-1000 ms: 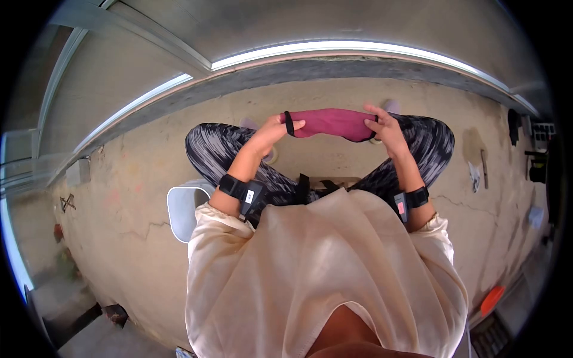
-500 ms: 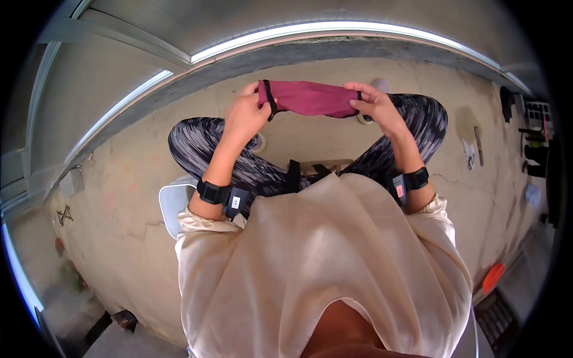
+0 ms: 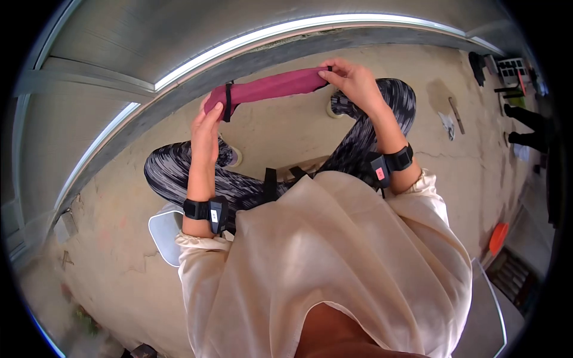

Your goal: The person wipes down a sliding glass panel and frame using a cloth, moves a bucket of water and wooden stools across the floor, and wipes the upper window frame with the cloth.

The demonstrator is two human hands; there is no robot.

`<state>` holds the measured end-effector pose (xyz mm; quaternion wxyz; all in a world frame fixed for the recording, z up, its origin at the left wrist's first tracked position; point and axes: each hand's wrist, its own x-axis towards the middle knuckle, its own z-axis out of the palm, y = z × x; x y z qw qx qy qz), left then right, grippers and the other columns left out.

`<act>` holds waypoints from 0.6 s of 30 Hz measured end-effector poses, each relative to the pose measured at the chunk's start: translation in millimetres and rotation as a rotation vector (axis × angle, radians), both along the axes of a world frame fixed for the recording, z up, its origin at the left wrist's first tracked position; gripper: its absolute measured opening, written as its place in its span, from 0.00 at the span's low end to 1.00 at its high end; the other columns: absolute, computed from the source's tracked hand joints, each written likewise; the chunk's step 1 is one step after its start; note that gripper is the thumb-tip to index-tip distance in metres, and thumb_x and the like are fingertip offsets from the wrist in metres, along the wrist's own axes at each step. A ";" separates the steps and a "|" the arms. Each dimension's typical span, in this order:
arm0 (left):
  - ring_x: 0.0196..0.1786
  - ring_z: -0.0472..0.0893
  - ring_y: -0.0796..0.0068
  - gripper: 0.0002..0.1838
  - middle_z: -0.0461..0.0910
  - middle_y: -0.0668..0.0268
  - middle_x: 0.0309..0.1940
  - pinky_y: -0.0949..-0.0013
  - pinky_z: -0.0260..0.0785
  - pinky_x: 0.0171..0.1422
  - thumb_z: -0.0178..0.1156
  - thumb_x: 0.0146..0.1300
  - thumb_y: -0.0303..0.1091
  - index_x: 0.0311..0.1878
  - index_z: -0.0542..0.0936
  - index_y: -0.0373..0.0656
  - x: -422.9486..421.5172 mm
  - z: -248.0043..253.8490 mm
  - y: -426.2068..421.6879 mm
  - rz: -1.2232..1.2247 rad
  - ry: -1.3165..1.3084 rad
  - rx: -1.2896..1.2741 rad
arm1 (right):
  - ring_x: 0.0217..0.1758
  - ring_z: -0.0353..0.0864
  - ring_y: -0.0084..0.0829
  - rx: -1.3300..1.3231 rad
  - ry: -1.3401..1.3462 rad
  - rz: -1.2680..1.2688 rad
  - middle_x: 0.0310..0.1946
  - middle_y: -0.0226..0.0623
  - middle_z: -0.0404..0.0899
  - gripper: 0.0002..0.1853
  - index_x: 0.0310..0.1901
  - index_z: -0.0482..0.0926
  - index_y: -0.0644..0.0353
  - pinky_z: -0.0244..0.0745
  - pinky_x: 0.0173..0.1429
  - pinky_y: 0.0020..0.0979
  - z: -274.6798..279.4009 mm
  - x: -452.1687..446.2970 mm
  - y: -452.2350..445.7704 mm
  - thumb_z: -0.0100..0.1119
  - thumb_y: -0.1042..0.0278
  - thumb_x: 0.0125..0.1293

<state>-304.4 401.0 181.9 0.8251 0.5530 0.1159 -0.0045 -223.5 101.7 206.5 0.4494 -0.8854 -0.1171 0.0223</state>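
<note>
A maroon piece of cloth with black trim (image 3: 271, 88) is stretched between my two hands, out in front of my knees. My left hand (image 3: 206, 130) grips its left end beside a black band, thumb on top and fingers partly hidden behind. At the other end, my right hand (image 3: 358, 86) pinches the black-edged corner between thumb and fingers. The cloth hangs in the air above the floor, slanting up toward the right. Whether it is a single layer or a tube, I cannot tell.
My bent legs in patterned leggings (image 3: 173, 170) flank the space below. A pale bin (image 3: 165, 238) stands by my left elbow. On the concrete floor at right lie a stick (image 3: 456, 115) and a whitish scrap (image 3: 446, 126). An orange-red object (image 3: 498, 238) is farther back; another person's dark-clad legs (image 3: 528, 128) show.
Both hands have shifted left in view with the cloth, and its right end now sits higher than its left. The left hand has turned more upright. The camera view has rotated somewhat.
</note>
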 end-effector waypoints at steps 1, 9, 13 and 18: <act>0.57 0.72 0.73 0.19 0.73 0.62 0.54 0.70 0.59 0.64 0.53 0.65 0.31 0.57 0.70 0.34 0.3 1.6 -3.3 0.031 -0.031 -0.033 | 0.29 0.78 0.25 -0.080 -0.008 -0.022 0.29 0.32 0.82 0.10 0.42 0.82 0.50 0.72 0.35 0.27 8.6 0.2 0.1 0.63 0.61 0.58; 0.64 0.64 0.72 0.23 0.69 0.62 0.59 0.69 0.47 0.70 0.53 0.66 0.39 0.61 0.69 0.37 16.5 17.3 -9.6 0.136 -0.194 0.281 | 0.37 0.77 0.30 0.180 -0.067 -0.003 0.33 0.36 0.80 0.16 0.47 0.76 0.58 0.71 0.43 0.30 1.0 30.1 0.6 0.54 0.57 0.66; 0.53 0.73 0.77 0.18 0.78 0.66 0.48 0.73 0.58 0.62 0.55 0.66 0.40 0.53 0.78 0.38 21.9 7.3 -2.0 0.118 -0.051 0.226 | 0.33 0.76 0.28 0.149 -0.139 -0.059 0.33 0.38 0.79 0.14 0.46 0.77 0.60 0.71 0.39 0.28 19.3 27.6 14.5 0.57 0.60 0.64; 0.46 0.77 0.77 0.23 0.77 0.65 0.45 0.71 0.71 0.48 0.52 0.68 0.47 0.53 0.75 0.36 34.4 11.8 -19.1 0.055 -0.019 0.444 | 0.30 0.74 0.22 0.261 -0.217 -0.134 0.30 0.33 0.77 0.12 0.41 0.79 0.62 0.72 0.37 0.25 17.9 38.0 39.3 0.60 0.63 0.61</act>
